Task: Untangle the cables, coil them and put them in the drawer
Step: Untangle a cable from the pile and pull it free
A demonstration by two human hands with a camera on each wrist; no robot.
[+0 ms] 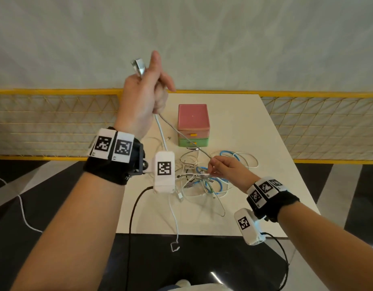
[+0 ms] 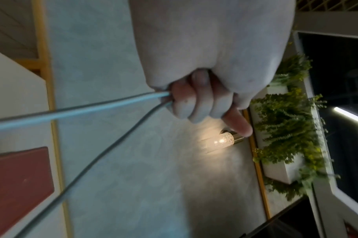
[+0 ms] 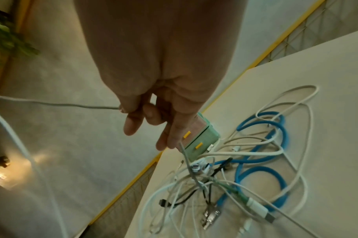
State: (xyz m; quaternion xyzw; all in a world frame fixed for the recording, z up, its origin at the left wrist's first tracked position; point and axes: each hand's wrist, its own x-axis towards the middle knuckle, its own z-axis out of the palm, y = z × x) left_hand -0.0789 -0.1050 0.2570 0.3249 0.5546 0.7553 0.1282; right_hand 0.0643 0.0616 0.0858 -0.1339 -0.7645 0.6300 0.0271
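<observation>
My left hand (image 1: 148,89) is raised high above the table, gripping a thin grey cable (image 1: 181,134) and a thicker white cable (image 1: 161,133); a silver plug (image 1: 138,67) sticks out above the fist. In the left wrist view the fingers (image 2: 194,103) curl round both. The grey cable runs taut down to my right hand (image 1: 212,164), which pinches it just above the tangle of white, blue and black cables (image 1: 202,179). Seen from the right wrist, the grey cable (image 3: 72,105) passes through that hand (image 3: 145,116) into the tangle (image 3: 225,180). The small drawer box (image 1: 193,122), pink over green, stands behind with both drawers closed.
The white table (image 1: 254,122) is narrow, with a yellow mesh railing (image 1: 55,122) along its far side. One white cable (image 1: 174,223) hangs over the front edge. A blue cable (image 3: 261,170) loops on the right of the tangle. A wall lamp (image 2: 221,141) and plants (image 2: 286,128) lie beyond.
</observation>
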